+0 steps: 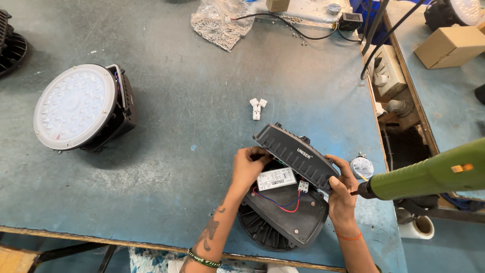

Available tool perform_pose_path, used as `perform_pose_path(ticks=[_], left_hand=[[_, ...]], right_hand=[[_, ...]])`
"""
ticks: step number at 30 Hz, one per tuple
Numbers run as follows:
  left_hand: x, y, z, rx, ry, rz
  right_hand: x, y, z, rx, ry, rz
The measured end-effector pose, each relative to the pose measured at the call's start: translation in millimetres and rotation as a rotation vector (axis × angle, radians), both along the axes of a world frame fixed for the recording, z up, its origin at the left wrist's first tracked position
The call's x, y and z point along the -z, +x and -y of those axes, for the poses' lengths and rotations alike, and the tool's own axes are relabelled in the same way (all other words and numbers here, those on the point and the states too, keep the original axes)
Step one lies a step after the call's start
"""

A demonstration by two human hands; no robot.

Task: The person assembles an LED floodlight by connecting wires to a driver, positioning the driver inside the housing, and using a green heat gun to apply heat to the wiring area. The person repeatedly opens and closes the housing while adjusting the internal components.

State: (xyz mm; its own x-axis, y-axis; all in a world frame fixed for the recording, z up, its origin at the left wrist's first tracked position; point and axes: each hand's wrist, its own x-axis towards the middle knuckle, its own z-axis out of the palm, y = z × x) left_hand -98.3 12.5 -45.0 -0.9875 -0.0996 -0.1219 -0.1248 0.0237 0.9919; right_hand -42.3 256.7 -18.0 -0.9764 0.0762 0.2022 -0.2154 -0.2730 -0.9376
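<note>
A black round lamp housing (283, 222) lies face down near the table's front edge. Its black ribbed rectangular cover (295, 154) is tilted up, showing a white driver box (276, 178), red and blue wires (283, 203) and a small white connector (303, 186). My left hand (249, 166) grips the cover's left end, fingers curled under it. My right hand (341, 194) holds the cover's right end. A green power screwdriver (429, 177) hangs just right of my right hand, its tip close to my fingers.
A finished round lamp with a white lens (76, 106) stands at the left. White connectors (257, 107) lie mid-table. A plastic bag (220, 20), cables and a small black box (349, 21) sit at the back. A cardboard box (449, 45) and socket strip (386, 71) are at right.
</note>
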Motion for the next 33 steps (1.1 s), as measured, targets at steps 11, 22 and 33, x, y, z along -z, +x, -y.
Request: perform_pose_path(ticks=[11,22,33], left_hand=[[2.0,14.2,24.0,-0.122,0.116,-0.052],[-61.2,25.6,-9.7,0.090,-0.304,-0.317],[-51.6,32.2,-10.5,0.145,-0.367,-0.655]], right_hand=[[2.3,-3.0,0.2,0.011,0.050,-0.048],[2.8,-1.6,-0.9,0.004,-0.002,-0.006],[-0.4,1.5,0.2,-0.006,-0.008,-0.005]])
